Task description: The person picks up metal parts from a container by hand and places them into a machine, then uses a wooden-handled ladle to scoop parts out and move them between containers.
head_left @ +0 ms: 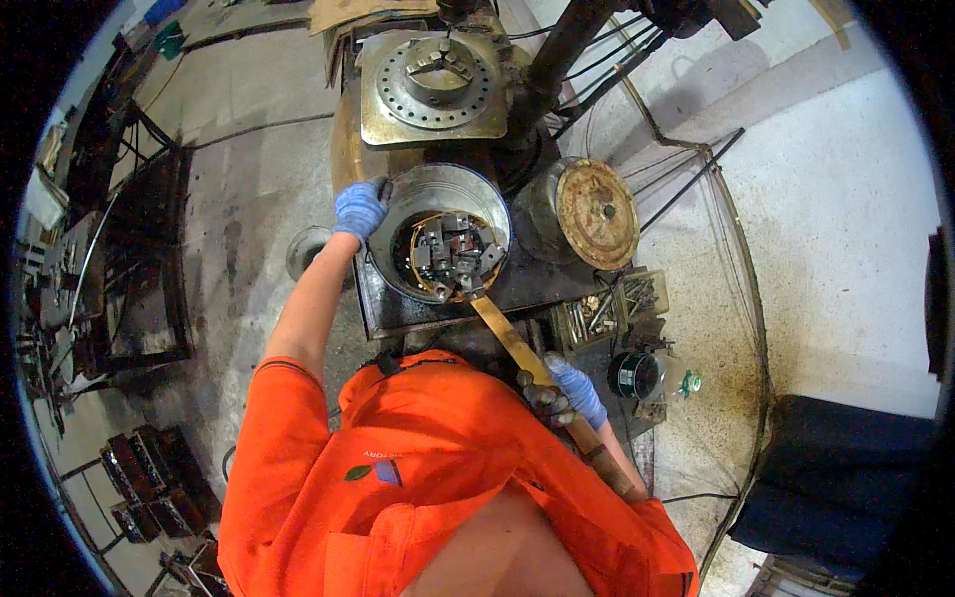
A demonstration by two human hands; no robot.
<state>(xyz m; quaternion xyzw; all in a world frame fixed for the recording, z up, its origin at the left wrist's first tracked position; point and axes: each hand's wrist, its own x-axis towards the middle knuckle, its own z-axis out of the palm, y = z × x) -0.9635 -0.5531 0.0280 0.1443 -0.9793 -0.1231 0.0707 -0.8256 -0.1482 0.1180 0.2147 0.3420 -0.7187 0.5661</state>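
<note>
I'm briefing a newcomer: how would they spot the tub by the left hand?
Start at the square machine table carrying a round chuck, top centre. Just below it in the picture stands a round metal tub, its rim held by the blue-gloved left hand. Unlike the rust-topped drum on its right, it is open and contains grey metal blocks.

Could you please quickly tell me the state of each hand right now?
Left hand: closed on the rim of the metal bucket.
Right hand: closed around the long yellowish bar.

Left grip (360, 208) stretched forward, right grip (573, 390) clenched.
</note>
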